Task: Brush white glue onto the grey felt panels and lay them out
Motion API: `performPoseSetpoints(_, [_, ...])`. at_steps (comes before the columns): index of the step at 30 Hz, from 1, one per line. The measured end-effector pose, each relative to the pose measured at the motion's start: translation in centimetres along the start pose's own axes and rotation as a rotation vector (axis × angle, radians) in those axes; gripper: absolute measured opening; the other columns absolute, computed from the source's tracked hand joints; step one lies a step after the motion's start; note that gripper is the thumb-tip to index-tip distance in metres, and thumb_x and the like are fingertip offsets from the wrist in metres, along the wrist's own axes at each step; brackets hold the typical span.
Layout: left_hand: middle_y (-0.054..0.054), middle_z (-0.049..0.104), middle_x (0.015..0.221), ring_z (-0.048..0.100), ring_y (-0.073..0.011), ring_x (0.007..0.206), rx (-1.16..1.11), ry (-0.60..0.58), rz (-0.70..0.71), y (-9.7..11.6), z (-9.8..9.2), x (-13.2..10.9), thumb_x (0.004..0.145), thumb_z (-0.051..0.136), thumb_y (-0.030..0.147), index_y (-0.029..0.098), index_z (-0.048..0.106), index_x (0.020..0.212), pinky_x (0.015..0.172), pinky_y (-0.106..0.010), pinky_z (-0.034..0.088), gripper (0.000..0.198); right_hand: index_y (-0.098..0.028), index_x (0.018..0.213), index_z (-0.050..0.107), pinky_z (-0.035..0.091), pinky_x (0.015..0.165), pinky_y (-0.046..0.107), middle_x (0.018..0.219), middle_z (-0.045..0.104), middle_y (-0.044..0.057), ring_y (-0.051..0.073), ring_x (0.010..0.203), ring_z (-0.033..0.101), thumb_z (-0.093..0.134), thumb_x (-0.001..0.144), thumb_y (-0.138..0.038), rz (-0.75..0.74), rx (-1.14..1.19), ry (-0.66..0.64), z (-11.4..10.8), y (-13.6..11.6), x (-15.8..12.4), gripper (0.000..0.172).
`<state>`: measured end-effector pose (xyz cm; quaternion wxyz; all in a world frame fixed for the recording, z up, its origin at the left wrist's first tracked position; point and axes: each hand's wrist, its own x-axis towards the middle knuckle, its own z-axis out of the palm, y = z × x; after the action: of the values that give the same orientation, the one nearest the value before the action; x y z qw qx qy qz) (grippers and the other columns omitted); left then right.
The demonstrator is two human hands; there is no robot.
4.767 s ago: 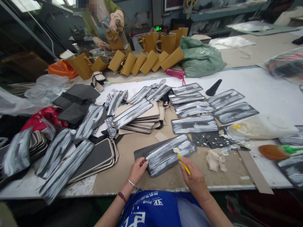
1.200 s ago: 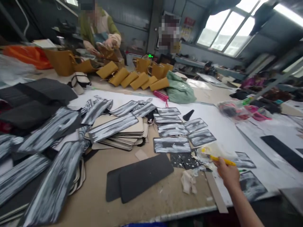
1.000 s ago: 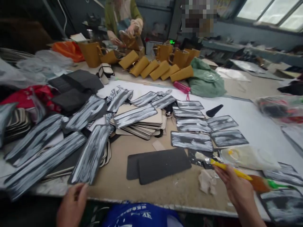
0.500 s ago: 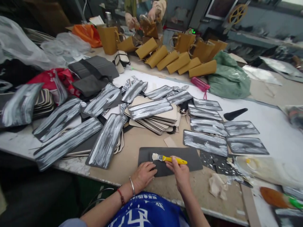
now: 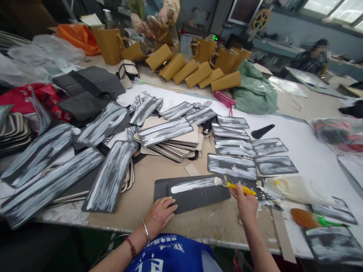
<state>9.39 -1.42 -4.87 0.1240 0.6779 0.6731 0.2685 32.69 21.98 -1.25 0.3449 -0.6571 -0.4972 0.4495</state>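
Note:
A dark grey rectangular panel [image 5: 195,197] lies flat at the table's front edge, with one broad white streak along its upper half. My right hand [image 5: 246,202] is closed round the yellow handle of a paintbrush [image 5: 239,188]. The brush's whitened bristles touch the panel near its upper right corner. At the panel's lower left, my left hand [image 5: 160,214] lies flat, fingers stretched out over its edge. Just behind stands a stack of pale, dark-edged panels [image 5: 170,149] with a white-streaked panel [image 5: 166,131] on top.
Several white-streaked panels lie left and right, one a long panel [image 5: 53,185]. A cloudy plastic container [image 5: 300,190] and an orange-brown bottle [image 5: 304,218] lie at right. Behind are mustard bags [image 5: 177,68], a green bag [image 5: 253,92] and a co-worker's hands [image 5: 163,15].
My right hand has swept the brush rightward across the panel, and a white streak now shows where the surface was bare. My left hand stays on the panel. The view has turned right.

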Motion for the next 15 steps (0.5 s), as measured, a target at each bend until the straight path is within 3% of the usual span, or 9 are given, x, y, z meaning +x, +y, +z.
performPoseSetpoints(3, [-0.008, 0.063, 0.104, 0.054, -0.0216, 0.102, -0.021, 0.006, -0.019, 0.2, -0.2, 0.1, 0.083, 0.048, 0.018, 0.02, 0.061, 0.102, 0.083, -0.039, 0.049, 0.022, -0.009, 0.086, 0.064, 0.056, 0.069, 0.039, 0.068, 0.068, 0.01, 0.027, 0.07, 0.067, 0.062, 0.063, -0.059, -0.017, -0.029, 0.061, -1.3, -0.5, 0.3, 0.055])
performPoseSetpoints(5, [-0.008, 0.063, 0.104, 0.055, -0.0211, 0.101, -0.08, 0.013, -0.053, 0.2, -0.3, 0.4, 0.084, 0.046, 0.017, 0.019, 0.059, 0.104, 0.085, -0.039, 0.049, 0.024, -0.01, 0.09, 0.063, 0.055, 0.071, 0.038, 0.072, 0.069, 0.01, 0.026, 0.072, 0.067, 0.063, 0.065, -0.057, -0.026, -0.02, 0.052, -1.3, -0.9, -1.4, 0.053])
performPoseSetpoints(8, [-0.007, 0.065, 0.097, 0.058, -0.017, 0.093, -0.212, 0.033, -0.155, -0.1, -0.6, 0.9, 0.083, 0.038, 0.009, 0.017, 0.054, 0.107, 0.082, -0.034, 0.05, 0.03, -0.011, 0.092, 0.063, 0.056, 0.072, 0.039, 0.077, 0.07, 0.011, 0.026, 0.072, 0.067, 0.064, 0.067, -0.053, 0.013, 0.028, -0.105, -0.2, -1.0, -6.1, 0.049])
performPoseSetpoints(12, [-0.004, 0.066, 0.092, 0.06, -0.0146, 0.088, -0.324, -0.003, -0.287, -0.9, -0.9, 1.5, 0.077, 0.035, 0.001, 0.019, 0.053, 0.102, 0.079, -0.03, 0.05, 0.035, -0.013, 0.086, 0.065, 0.057, 0.068, 0.04, 0.077, 0.069, 0.01, 0.027, 0.071, 0.067, 0.065, 0.068, -0.051, 0.092, 0.087, -0.362, 3.0, -0.1, -12.8, 0.042])
performPoseSetpoints(15, [-0.004, 0.065, 0.09, 0.059, -0.0151, 0.086, -0.316, -0.041, -0.286, -1.3, -0.9, 1.6, 0.074, 0.035, -0.002, 0.018, 0.054, 0.099, 0.078, -0.029, 0.05, 0.037, -0.014, 0.084, 0.065, 0.057, 0.068, 0.038, 0.082, 0.069, 0.01, 0.027, 0.074, 0.067, 0.062, 0.07, -0.051, 0.078, 0.073, -0.444, 4.9, 0.9, -15.2, 0.04])
